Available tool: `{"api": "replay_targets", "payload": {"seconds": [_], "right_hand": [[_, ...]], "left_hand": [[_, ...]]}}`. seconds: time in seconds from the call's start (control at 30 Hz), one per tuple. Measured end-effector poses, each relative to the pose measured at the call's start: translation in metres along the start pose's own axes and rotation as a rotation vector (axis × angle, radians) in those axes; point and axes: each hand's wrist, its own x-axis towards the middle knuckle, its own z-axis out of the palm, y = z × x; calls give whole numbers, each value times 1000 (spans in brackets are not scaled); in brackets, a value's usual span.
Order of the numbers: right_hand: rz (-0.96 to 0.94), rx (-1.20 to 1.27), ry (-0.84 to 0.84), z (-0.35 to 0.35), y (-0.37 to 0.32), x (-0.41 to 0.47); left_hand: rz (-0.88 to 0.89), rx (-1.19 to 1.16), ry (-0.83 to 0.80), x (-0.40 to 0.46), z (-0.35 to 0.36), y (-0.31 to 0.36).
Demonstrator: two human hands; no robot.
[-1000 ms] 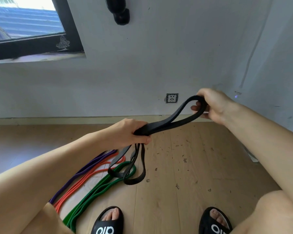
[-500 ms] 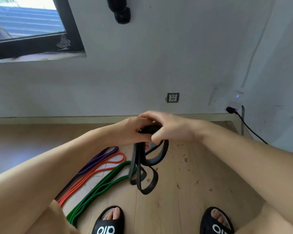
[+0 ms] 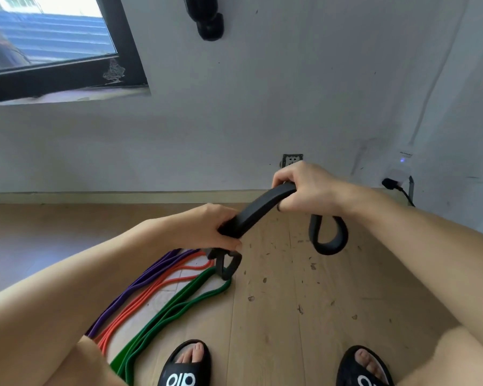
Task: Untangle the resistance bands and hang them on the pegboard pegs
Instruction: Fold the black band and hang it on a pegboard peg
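A black resistance band (image 3: pixel 258 209) stretches folded between my two hands above the wooden floor. My left hand (image 3: pixel 207 228) grips its lower end, and a short black loop hangs below that fist. My right hand (image 3: pixel 308 189) grips the upper end, with another black loop dangling under it at the right. On the floor to the left lie a purple band (image 3: pixel 140 282), an orange band (image 3: pixel 154 291) and a green band (image 3: pixel 179 305), side by side and apart from my hands. No pegboard is in view.
A white wall with a socket (image 3: pixel 292 160) faces me. A black object (image 3: pixel 207 18) is mounted high on the wall beside a dark-framed window (image 3: pixel 56 51). A plugged-in cable (image 3: pixel 399 188) sits at the right corner. My sandalled feet (image 3: pixel 188 366) stand below.
My right hand has pulled up and to the right, away from my left hand, drawing the black band out between them. One loop now hangs under the right hand.
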Motion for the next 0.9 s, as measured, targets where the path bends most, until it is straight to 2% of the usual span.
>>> {"api": "replay_targets", "payload": {"seconds": [0.17, 0.37, 0.73, 0.9], "right_hand": [[39, 65, -1, -8, 14, -6], [38, 31, -131, -12, 21, -14], [89, 155, -177, -19, 28, -26], [87, 164, -165, -18, 26, -27]], "left_hand": [[15, 119, 9, 6, 5, -2], [7, 119, 53, 3, -3, -6], [14, 223, -33, 1, -3, -3], [-1, 130, -49, 0, -1, -1]]}}
